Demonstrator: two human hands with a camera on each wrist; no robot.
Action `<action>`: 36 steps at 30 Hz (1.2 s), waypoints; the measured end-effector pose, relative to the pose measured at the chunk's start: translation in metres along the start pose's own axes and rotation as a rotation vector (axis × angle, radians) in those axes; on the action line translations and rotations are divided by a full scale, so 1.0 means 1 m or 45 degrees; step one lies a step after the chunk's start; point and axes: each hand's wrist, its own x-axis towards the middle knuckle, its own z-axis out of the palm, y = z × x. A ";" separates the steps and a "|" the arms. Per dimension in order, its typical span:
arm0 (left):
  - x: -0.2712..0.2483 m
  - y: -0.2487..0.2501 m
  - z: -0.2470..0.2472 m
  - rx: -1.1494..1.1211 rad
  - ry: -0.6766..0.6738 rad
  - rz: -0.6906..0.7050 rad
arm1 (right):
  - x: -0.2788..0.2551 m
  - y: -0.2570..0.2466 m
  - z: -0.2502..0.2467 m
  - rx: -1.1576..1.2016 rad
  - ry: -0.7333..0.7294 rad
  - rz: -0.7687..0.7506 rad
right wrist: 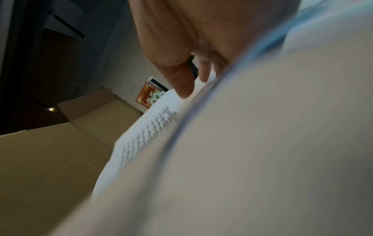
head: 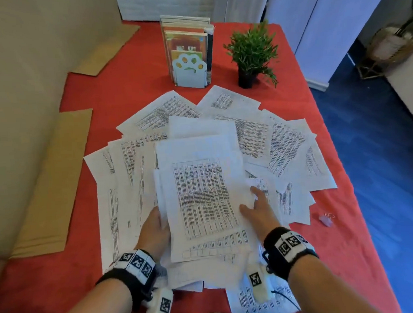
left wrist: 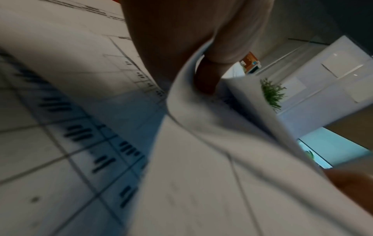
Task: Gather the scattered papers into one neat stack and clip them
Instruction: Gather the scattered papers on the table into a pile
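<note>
Red cloth covers the table (head: 124, 93), and white printed papers (head: 284, 137) lie fanned across its middle in overlapping sheets, reaching from the near edge towards the far half. At the near centre, a small bundle of sheets (head: 203, 200) printed with tables sits on top of the spread, held between both hands. The left hand (head: 154, 229) grips the bundle's left edge, its fingers curled round and hidden beneath the paper; the left wrist view shows a fingertip tucked under a bent sheet. The right hand (head: 258, 210) rests on the bundle's right edge with fingers loosely extended and the thumb lying flat on the top page; the right wrist view shows the thumb tip touching the paper, though whether the fingers reach underneath cannot be told. Both wrists wear black bands with white marker blocks. To the right of the papers, apart from them on the cloth, lies a small clip (head: 326, 218), blurred. At the far side stand books (head: 186, 39) in a white paw-shaped holder (head: 190, 71), with a potted green plant (head: 252, 54) to their right. Flat cardboard pieces (head: 47, 183) lie along the left.
</note>
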 end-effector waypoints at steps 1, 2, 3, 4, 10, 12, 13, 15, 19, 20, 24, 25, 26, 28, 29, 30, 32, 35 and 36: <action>0.001 0.002 0.002 -0.024 -0.051 -0.002 | -0.003 -0.004 0.000 0.028 -0.022 0.011; 0.003 0.005 0.003 -0.017 -0.085 -0.017 | 0.000 -0.004 -0.004 0.045 -0.011 0.012; 0.007 0.006 0.002 -0.013 -0.090 -0.015 | 0.002 -0.006 -0.009 0.035 0.004 0.014; 0.011 0.007 0.001 0.038 -0.042 -0.012 | 0.005 -0.005 -0.014 0.012 0.030 0.013; 0.042 0.003 -0.032 0.684 0.382 -0.169 | 0.007 0.011 -0.035 0.018 0.242 0.040; 0.047 0.000 -0.039 0.734 0.277 -0.245 | 0.007 0.015 -0.038 0.003 0.246 0.069; 0.050 -0.001 -0.041 0.766 0.259 -0.251 | 0.006 0.014 -0.037 -0.025 0.244 0.087; 0.052 0.001 -0.042 0.808 0.232 -0.244 | 0.008 0.016 -0.033 -0.134 0.216 0.092; 0.054 0.001 -0.037 0.650 0.129 -0.162 | 0.022 0.025 -0.019 -0.222 0.186 0.034; 0.052 -0.001 -0.037 0.575 0.105 -0.126 | 0.022 0.021 -0.013 -0.204 0.181 0.021; 0.041 -0.007 -0.036 0.376 -0.072 -0.056 | 0.021 0.000 0.011 -0.179 0.147 -0.023; 0.038 -0.009 -0.035 0.331 -0.113 -0.077 | 0.020 -0.005 0.017 -0.185 0.127 -0.022; 0.036 -0.010 -0.035 0.301 -0.123 -0.110 | 0.020 -0.007 0.024 -0.207 0.110 -0.016; 0.033 -0.011 -0.035 0.211 -0.069 -0.163 | 0.019 -0.012 0.038 -0.275 0.065 -0.039; 0.032 -0.011 -0.035 0.166 -0.038 -0.174 | 0.018 -0.014 0.043 -0.292 0.025 -0.063; 0.031 -0.010 -0.034 0.155 -0.027 -0.173 | 0.018 -0.016 0.047 -0.313 -0.008 -0.088; 0.033 -0.008 -0.037 0.207 -0.021 -0.114 | 0.020 -0.018 0.045 -0.367 0.024 -0.144; 0.039 -0.005 -0.045 0.205 0.072 -0.079 | 0.029 -0.011 0.016 -0.557 0.395 -0.119; 0.042 -0.007 -0.048 0.197 0.138 -0.088 | 0.030 -0.006 0.004 -0.640 0.522 -0.047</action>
